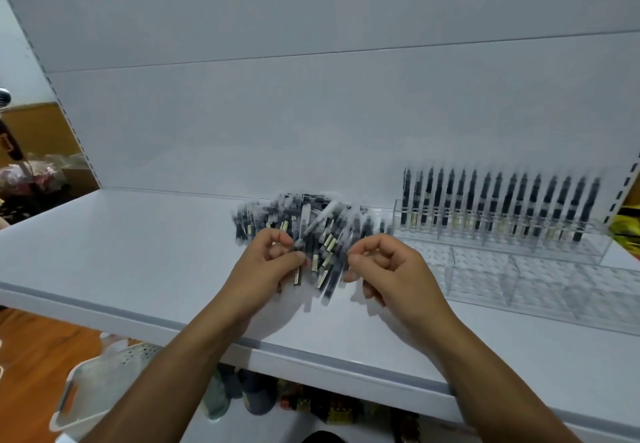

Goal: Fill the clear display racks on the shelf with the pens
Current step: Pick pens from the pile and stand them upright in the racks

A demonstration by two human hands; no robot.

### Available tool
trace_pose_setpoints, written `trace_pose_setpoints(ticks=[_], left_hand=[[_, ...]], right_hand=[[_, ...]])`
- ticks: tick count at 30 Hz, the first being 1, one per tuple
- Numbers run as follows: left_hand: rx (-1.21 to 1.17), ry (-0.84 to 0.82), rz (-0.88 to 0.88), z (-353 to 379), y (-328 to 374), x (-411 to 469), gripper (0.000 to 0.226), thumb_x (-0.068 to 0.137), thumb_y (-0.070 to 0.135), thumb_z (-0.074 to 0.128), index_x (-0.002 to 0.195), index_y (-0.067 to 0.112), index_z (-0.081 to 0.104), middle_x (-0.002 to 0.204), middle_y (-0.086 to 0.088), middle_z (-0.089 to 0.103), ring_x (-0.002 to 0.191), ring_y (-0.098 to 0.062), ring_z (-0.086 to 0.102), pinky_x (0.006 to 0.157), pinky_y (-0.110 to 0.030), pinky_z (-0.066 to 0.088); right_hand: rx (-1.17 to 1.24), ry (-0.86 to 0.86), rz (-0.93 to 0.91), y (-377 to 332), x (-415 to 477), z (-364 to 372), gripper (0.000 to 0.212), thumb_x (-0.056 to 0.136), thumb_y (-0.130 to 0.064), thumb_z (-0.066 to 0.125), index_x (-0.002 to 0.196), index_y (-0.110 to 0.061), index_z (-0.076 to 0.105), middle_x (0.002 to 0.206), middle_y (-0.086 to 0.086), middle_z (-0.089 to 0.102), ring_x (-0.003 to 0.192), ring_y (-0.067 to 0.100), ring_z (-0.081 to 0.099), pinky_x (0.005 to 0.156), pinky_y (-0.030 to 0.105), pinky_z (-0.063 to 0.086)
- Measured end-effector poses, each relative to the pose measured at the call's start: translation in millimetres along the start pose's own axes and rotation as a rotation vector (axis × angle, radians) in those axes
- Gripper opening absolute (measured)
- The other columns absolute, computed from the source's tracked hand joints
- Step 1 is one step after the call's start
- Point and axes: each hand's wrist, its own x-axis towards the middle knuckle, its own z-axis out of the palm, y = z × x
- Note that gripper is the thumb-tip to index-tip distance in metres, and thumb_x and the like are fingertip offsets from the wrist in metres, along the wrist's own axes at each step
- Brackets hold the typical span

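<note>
Gripping: left hand (pixel 273 262), centre frame, pinched one pen (pixel 318 222) between thumb and forefinger; the pen slanted up toward the right.
Right hand (pixel 391 269): just right of centre, fingers curled in, thumb tip near forefinger; too blurred to tell whether it held anything.
Pen pile (pixel 256 221): loose heap on white shelf (pixel 138 252), centre frame, behind and under both hands.
Clear racks (pixel 519 280): right of frame, just beside the heap; rear tier carried a row of upright pens (pixel 498 203).
Basket (pixel 104 383): lower left, below the shelf edge.
</note>
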Motion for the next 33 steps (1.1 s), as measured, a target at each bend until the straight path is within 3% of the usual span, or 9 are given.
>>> trace_pose_setpoints(ticks=[3, 7, 11, 14, 18, 22, 29, 33], left_hand=[[-0.124, -0.031, 0.027, 9, 5, 9, 0.021, 0.091, 0.007, 0.06, 0.105, 0.021, 0.053, 0.084, -0.002, 0.073, 0.052, -0.002, 0.052, 0.049, -0.014, 0.039], [-0.272, -0.084, 0.028, 31, 9, 26, 0.033, 0.092, 0.008, 0.059, 0.112, 0.033, 0.057, 0.091, 0.0, 0.075, 0.055, 0.0, 0.056, 0.048, -0.014, 0.042], [-0.302, -0.088, 0.014, 60, 16, 48, 0.034, 0.094, 0.011, 0.055, 0.1, 0.04, 0.071, 0.083, 0.003, 0.072, 0.059, -0.005, 0.05, 0.043, -0.017, 0.034], [-0.351, -0.103, 0.019, 82, 25, 67, 0.027, 0.096, 0.015, 0.052, 0.101, 0.032, 0.074, 0.078, 0.005, 0.066, 0.064, -0.01, 0.047, 0.043, -0.019, 0.03], [-0.44, -0.13, 0.035, 112, 37, 92, 0.023, 0.1, 0.019, 0.047, 0.106, 0.022, 0.07, 0.071, 0.004, 0.057, 0.057, -0.01, 0.042, 0.047, -0.023, 0.029], [-0.483, -0.131, 0.067, 131, 44, 112, 0.021, 0.1, 0.016, 0.046, 0.105, 0.019, 0.066, 0.063, 0.006, 0.055, 0.052, -0.007, 0.043, 0.043, -0.018, 0.03], [-0.545, -0.218, 0.099, 131, 20, 116, 0.02, 0.099, 0.016, 0.048, 0.108, 0.021, 0.065, 0.07, 0.004, 0.057, 0.048, -0.007, 0.045, 0.036, -0.017, 0.03], [-0.546, -0.231, 0.105, 132, 18, 114, 0.02, 0.098, 0.014, 0.048, 0.111, 0.015, 0.064, 0.068, 0.005, 0.053, 0.043, -0.007, 0.036, 0.036, -0.015, 0.027]], right_hand=[[-0.05, 0.005, -0.024, -14, 2, -8, 0.01, 0.09, -0.009, 0.065, 0.09, -0.019, 0.062, 0.074, 0.011, 0.072, 0.051, 0.006, 0.057, 0.046, 0.015, 0.04], [-0.135, 0.027, -0.03, -34, 7, -30, 0.023, 0.091, -0.013, 0.064, 0.105, -0.022, 0.049, 0.084, 0.005, 0.076, 0.055, 0.007, 0.059, 0.048, 0.019, 0.042], [-0.264, 0.105, -0.022, -45, 14, -60, 0.034, 0.091, -0.016, 0.064, 0.114, -0.033, 0.045, 0.086, -0.004, 0.076, 0.063, 0.007, 0.065, 0.051, 0.018, 0.045], [-0.335, 0.17, 0.02, -49, 23, -86, 0.03, 0.091, -0.017, 0.064, 0.116, -0.026, 0.05, 0.085, -0.006, 0.076, 0.067, 0.007, 0.068, 0.053, 0.02, 0.045], [-0.344, 0.276, 0.029, -55, 39, -113, 0.01, 0.096, -0.023, 0.06, 0.105, -0.018, 0.06, 0.087, -0.006, 0.076, 0.069, 0.011, 0.07, 0.054, 0.025, 0.047], [-0.481, 0.358, -0.012, -57, 60, -131, 0.012, 0.093, -0.031, 0.063, 0.086, -0.025, 0.07, 0.077, -0.009, 0.071, 0.072, 0.008, 0.068, 0.059, 0.024, 0.053], [-0.647, 0.402, -0.017, -51, 99, -145, 0.001, 0.092, -0.024, 0.064, 0.091, -0.025, 0.064, 0.081, -0.004, 0.073, 0.077, 0.009, 0.071, 0.074, 0.037, 0.061], [-0.807, 0.312, 0.006, -45, 118, -135, 0.015, 0.095, -0.031, 0.06, 0.091, -0.018, 0.066, 0.083, -0.004, 0.073, 0.08, 0.015, 0.071, 0.079, 0.043, 0.059]])
